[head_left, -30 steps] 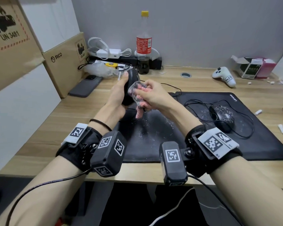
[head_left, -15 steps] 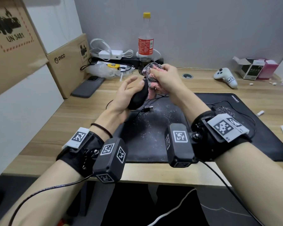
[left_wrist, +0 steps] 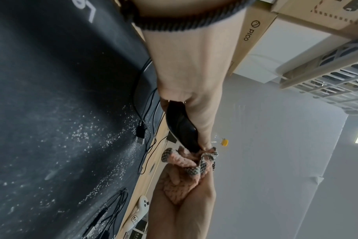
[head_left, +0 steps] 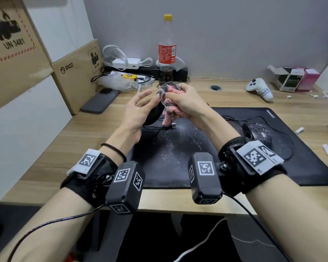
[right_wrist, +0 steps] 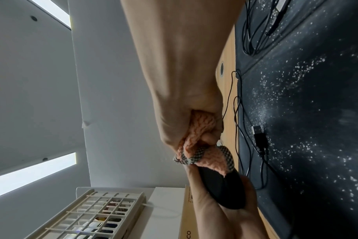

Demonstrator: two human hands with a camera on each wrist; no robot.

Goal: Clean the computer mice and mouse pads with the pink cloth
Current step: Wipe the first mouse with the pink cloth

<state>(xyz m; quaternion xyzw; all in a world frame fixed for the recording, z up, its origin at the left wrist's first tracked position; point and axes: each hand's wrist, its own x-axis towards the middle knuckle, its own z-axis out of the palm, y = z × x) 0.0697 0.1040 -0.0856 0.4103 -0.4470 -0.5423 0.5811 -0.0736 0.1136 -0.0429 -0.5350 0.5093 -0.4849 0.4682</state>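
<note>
My left hand (head_left: pixel 138 108) holds a black wired mouse (head_left: pixel 153 115) in the air above the left black mouse pad (head_left: pixel 165 157), which is speckled with white crumbs. My right hand (head_left: pixel 186 103) grips the bunched pink cloth (head_left: pixel 169 99) with a checked edge and presses it against the mouse's far end. The left wrist view shows the mouse (left_wrist: pixel 181 127) pinched in my left hand with the cloth (left_wrist: pixel 186 163) at its tip. A second black mouse (head_left: pixel 257 132), dusted with crumbs, lies on the right pad (head_left: pixel 273 167) among its coiled cable.
A cola bottle (head_left: pixel 167 52), chargers and a power strip (head_left: pixel 140 69) stand along the back wall. Cardboard boxes (head_left: pixel 78 72) and a phone (head_left: pixel 100 100) are at the left. A white game controller (head_left: pixel 259 88) and small boxes (head_left: pixel 293 78) are at the back right.
The mouse, upright against my left palm a second ago, now lies flatter and lower. My right hand with the cloth has moved up from its near side to its far end.
</note>
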